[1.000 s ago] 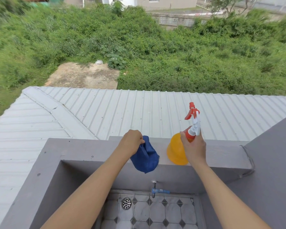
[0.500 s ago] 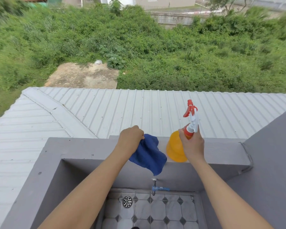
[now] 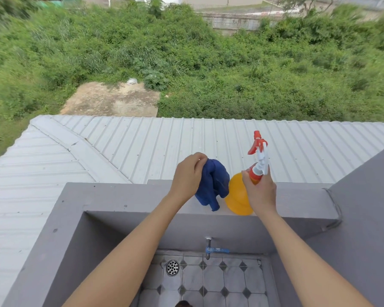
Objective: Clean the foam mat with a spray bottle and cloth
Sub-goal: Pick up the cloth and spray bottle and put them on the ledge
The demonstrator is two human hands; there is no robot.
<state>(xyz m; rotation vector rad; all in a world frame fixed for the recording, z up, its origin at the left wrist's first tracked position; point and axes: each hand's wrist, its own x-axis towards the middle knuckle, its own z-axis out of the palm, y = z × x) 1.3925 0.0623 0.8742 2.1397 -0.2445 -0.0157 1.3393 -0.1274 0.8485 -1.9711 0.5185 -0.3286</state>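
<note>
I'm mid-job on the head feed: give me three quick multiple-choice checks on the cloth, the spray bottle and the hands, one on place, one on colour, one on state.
1. Where is the crumpled dark blue cloth?
A. On the tiled floor by the drain
B. At the grey concrete ledge, left of the bottle
C. On the corrugated metal roof

2. What colour is the body of the plastic spray bottle?
A. Green
B. White
C. Orange-yellow

3. What is the right hand doing?
A. Gripping the bottle's neck
B. Hanging empty
C. Turning the blue tap

Answers: B, the left hand holds the cloth at the ledge beside the bottle. C, the rounded body is orange-yellow, under a red and white trigger head. A, its fingers wrap the neck just below the trigger.
</note>
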